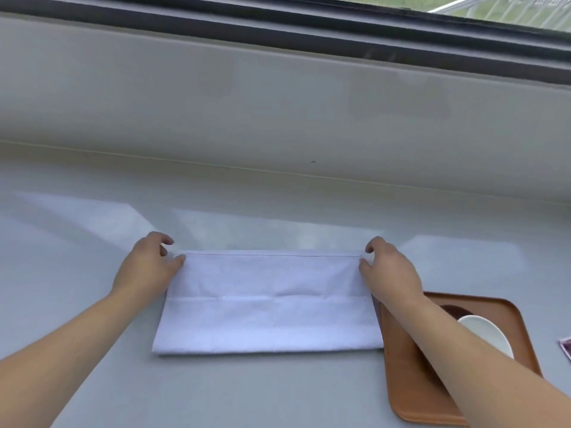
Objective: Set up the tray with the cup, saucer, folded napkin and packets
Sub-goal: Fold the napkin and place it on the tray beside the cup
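The left hand [148,267] pinches the far left corner of the white napkin [265,301], thumb and fingertips narrowed onto the hem; the right hand [389,267] does the same at the far right corner. Between them the stitched far edge lies straight, and the cloth lies flat on the tabletop [92,230] toward the person, already folded into a long band with a crease across it.

To fold well, I judge both corners should lift together, come evenly toward the near edge, and be lined up before the crease is pressed flat.

Under the right forearm sits the brown tray [408,381], touching the napkin's right end, carrying a white saucer [485,332]. Beyond it a packet [566,347] peeks in at the frame edge.

No brand, label or legible writing shows anywhere.
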